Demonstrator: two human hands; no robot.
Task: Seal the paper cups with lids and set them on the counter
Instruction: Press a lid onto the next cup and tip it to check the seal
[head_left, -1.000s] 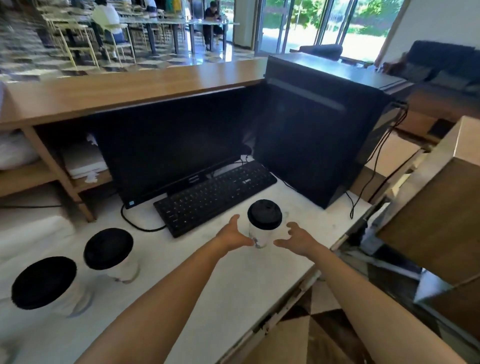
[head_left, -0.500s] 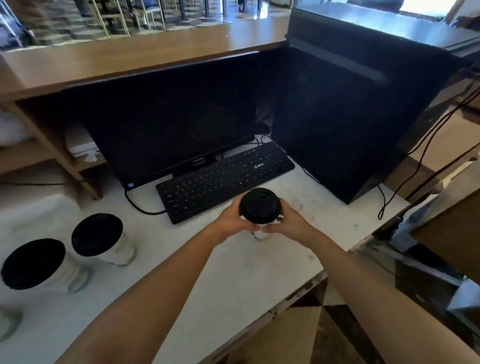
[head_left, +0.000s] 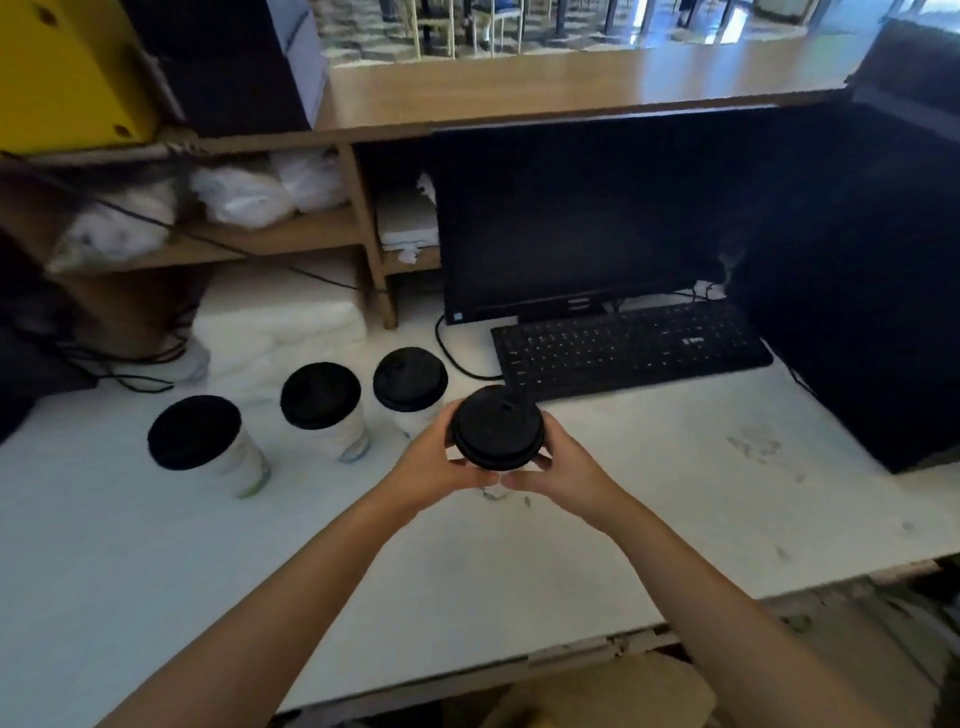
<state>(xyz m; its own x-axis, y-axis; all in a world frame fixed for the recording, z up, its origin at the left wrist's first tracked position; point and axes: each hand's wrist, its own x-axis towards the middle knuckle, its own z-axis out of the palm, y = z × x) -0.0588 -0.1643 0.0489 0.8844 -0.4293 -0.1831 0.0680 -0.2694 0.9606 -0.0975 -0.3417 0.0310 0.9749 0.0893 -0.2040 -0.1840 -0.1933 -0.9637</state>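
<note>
A white paper cup with a black lid (head_left: 497, 427) is held between both hands above the white counter (head_left: 649, 509). My left hand (head_left: 434, 462) wraps its left side and my right hand (head_left: 558, 467) wraps its right side; the cup body is mostly hidden by my fingers. Three more white cups with black lids stand in a row to the left: one (head_left: 410, 382) right beside the held cup, one (head_left: 324, 402) in the middle, one (head_left: 200, 436) farthest left.
A black keyboard (head_left: 628, 348) lies just behind the held cup, with a dark monitor (head_left: 576, 218) behind it and a black box (head_left: 852, 270) at the right. Wooden shelves (head_left: 270, 239) with white bags sit at the back left. The counter's front edge (head_left: 597, 644) is near.
My hands closed around the lidded cup and carried it left, toward the other cups. My view turned left and down, bringing a third standing cup and the shelves into sight.
</note>
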